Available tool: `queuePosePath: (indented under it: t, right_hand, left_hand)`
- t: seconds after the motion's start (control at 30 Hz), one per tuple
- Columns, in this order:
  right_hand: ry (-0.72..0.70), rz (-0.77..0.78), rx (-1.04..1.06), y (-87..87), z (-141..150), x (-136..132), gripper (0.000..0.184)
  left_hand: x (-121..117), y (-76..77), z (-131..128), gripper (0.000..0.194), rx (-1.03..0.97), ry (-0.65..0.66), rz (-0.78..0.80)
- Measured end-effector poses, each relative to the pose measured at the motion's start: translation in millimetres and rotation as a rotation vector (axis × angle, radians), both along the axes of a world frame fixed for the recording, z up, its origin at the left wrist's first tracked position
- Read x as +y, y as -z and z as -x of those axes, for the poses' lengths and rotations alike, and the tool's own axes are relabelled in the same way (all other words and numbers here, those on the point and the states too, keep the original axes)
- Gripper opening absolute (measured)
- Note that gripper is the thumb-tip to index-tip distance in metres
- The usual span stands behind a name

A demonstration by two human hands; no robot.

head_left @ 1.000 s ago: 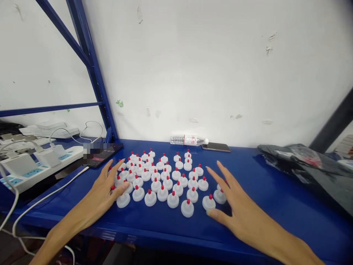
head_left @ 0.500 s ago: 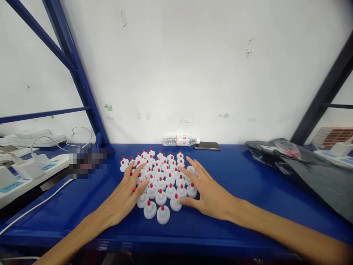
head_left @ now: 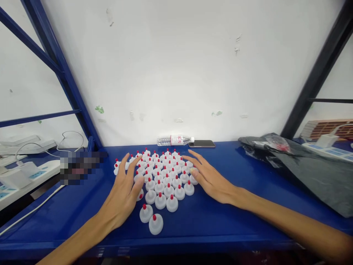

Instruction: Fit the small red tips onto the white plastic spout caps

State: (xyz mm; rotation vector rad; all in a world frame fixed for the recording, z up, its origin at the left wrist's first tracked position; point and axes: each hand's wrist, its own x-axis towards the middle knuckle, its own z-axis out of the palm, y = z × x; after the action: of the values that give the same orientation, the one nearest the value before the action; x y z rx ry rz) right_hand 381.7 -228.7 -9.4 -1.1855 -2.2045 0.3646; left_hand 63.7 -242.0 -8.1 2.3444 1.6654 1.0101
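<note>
Several white, dome-shaped plastic caps with small red tips (head_left: 172,203) stand close together on the blue table (head_left: 220,224). My left hand (head_left: 121,197) lies along the left side of the cluster, fingers spread around some of the caps, a few partly hidden behind it. One tilted cap (head_left: 140,195) is beside its thumb. At the right side is my right hand (head_left: 212,182), its fingers apart and its fingertips at the outer caps. Two caps (head_left: 156,224) stand nearer the front edge, apart from the rest. Neither hand grips anything.
Behind the caps a clear water bottle (head_left: 175,140) lies on its side, with a phone (head_left: 202,144) next to it. A dark plastic bag (head_left: 300,173) covers the right side. Power strips with chargers (head_left: 16,176) and a white cable are at the left, near a blue frame post (head_left: 68,88).
My right hand has moved a little farther back along the cluster's right side. The caps at that side sit closer together. The camera view has turned slightly to the right.
</note>
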Motion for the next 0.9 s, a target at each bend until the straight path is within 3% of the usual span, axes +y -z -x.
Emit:
queuePosePath:
  t: [0.13, 0.23, 0.37, 0.57, 0.67, 0.77, 0.9]
  right_hand:
    - [0.077, -0.055, 0.069, 0.8, -11, 12, 0.054]
    - [0.134, -0.069, 0.101, 2.0, -15, 17, 0.055]
    - [0.133, -0.084, 0.103, 3.4, -16, 19, 0.054]
    - [0.089, -0.081, 0.056, 7.1, -15, 19, 0.054]
    - [0.005, -0.098, 0.008, 5.0, -9, 10, 0.063]
    - [-0.071, -0.098, -0.104, 2.3, 1, 0, 0.078]
    - [-0.048, -0.091, -0.097, 4.5, 4, 4, 0.058]
  left_hand:
    - [-35, 5.1, 2, 0.080, 0.184, 0.116, -0.162]
    - [-42, 18.6, -7, 0.091, 0.290, 0.114, -0.133]
    - [-25, 28.6, -22, 0.079, 0.285, 0.100, -0.053]
    - [6, 21.6, -54, 0.073, 0.282, 0.135, 0.012]
    - [20, 20.7, -73, 0.072, 0.269, 0.157, -0.021]
    - [32, 19.3, -90, 0.057, 0.264, 0.181, -0.065]
    - [49, 13.2, -110, 0.030, 0.255, 0.226, -0.117]
